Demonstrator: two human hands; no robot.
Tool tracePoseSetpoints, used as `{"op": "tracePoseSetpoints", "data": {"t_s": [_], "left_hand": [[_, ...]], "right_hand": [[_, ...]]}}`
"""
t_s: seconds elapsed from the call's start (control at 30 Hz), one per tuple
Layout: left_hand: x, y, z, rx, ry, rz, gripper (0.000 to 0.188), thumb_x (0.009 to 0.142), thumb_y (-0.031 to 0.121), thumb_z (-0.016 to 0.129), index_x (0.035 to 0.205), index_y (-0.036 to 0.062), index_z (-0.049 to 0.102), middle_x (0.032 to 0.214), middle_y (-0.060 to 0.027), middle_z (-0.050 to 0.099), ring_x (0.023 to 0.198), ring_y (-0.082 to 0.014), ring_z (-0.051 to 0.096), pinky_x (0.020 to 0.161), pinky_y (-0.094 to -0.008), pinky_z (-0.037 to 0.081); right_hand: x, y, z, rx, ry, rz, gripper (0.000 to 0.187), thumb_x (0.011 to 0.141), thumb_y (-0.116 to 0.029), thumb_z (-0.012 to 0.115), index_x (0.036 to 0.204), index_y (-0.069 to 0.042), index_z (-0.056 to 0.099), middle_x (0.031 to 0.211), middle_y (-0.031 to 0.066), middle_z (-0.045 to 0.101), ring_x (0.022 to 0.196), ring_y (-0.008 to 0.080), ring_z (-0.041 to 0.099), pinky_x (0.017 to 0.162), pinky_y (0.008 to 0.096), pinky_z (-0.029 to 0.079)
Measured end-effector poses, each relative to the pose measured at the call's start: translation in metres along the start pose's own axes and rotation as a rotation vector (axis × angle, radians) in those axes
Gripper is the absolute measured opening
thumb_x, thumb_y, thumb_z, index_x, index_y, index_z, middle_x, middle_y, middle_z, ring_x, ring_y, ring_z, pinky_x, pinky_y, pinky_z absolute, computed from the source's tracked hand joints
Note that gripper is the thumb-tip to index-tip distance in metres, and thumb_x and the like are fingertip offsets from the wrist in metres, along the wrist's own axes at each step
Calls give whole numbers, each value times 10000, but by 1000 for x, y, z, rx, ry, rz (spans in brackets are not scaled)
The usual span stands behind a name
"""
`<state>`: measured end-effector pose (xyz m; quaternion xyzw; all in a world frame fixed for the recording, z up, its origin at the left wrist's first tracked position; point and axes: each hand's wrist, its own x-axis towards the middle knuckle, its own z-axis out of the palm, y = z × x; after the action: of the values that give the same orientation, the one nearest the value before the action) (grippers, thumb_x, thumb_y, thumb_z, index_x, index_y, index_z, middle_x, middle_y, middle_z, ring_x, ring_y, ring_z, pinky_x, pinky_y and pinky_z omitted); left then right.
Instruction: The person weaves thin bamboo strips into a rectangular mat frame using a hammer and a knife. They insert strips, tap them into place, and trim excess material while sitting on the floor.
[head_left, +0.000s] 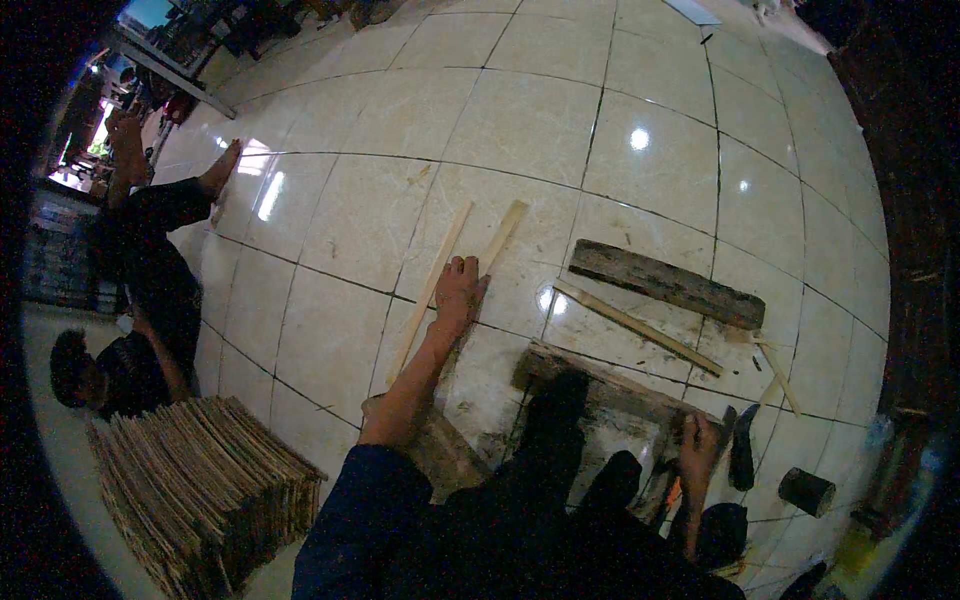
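Observation:
My left hand (460,290) reaches forward over the tiled floor, its fingers closed on a pale flat wooden strip (506,229), whose far end sticks out beyond them. A second, longer thin strip (430,298) lies just left of that hand. My right hand (697,445) is low on the right with its fingers curled in, beside the end of a worn wooden beam (630,392). What it holds is too dark to make out. A dark, blade-like piece (742,448) is right of it.
A rough wooden block (665,284) and another strip (640,328) lie ahead on the right, with broken slivers (778,378) beyond. A dark cylinder (806,491) is at far right. At left, a tall stack of thin strips (205,490) stands near another person (150,290) on the floor.

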<state>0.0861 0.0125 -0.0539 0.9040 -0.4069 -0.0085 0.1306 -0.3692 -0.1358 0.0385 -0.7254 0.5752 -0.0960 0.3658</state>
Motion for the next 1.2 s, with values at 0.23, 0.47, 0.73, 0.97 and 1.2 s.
{"op": "tracePoseSetpoints", "data": {"t_s": [0.23,0.47,0.73,0.97,1.2], "left_hand": [[18,-16,-17,-494,-137,-163,255,895,222,549,937,-18,626,870,-190,630,794,-288,607,732,-393,490],[13,-19,-21,-578,-31,-165,251,873,194,568,910,-39,653,829,-212,653,733,-354,623,718,-409,493],[27,3,-43,-852,-229,-354,241,881,202,608,901,-29,675,861,-164,650,796,-254,628,750,-369,498],[-11,-26,-34,-14,104,-276,363,843,205,625,1156,30,565,1080,-171,567,1000,-307,541,839,-424,453],[-25,-26,-6,2,142,-189,310,848,104,530,1149,41,568,1057,-187,584,998,-338,546,811,-447,451]], "right_hand": [[2,21,11,14,-57,-2,412,970,-359,491,1132,3,603,1008,184,640,945,309,597,854,407,448],[4,36,14,65,-136,60,464,951,-384,510,1139,30,600,1096,222,628,1022,359,587,918,429,436],[1,31,4,38,-81,-84,428,984,-343,474,1207,9,572,960,182,638,863,276,598,788,351,452],[-6,10,3,-112,20,-85,388,992,-315,461,1192,-6,583,1044,168,634,958,255,581,850,353,439],[9,54,6,-28,-94,-159,391,996,-321,456,1187,-6,589,995,130,623,921,236,565,842,337,432]]}}
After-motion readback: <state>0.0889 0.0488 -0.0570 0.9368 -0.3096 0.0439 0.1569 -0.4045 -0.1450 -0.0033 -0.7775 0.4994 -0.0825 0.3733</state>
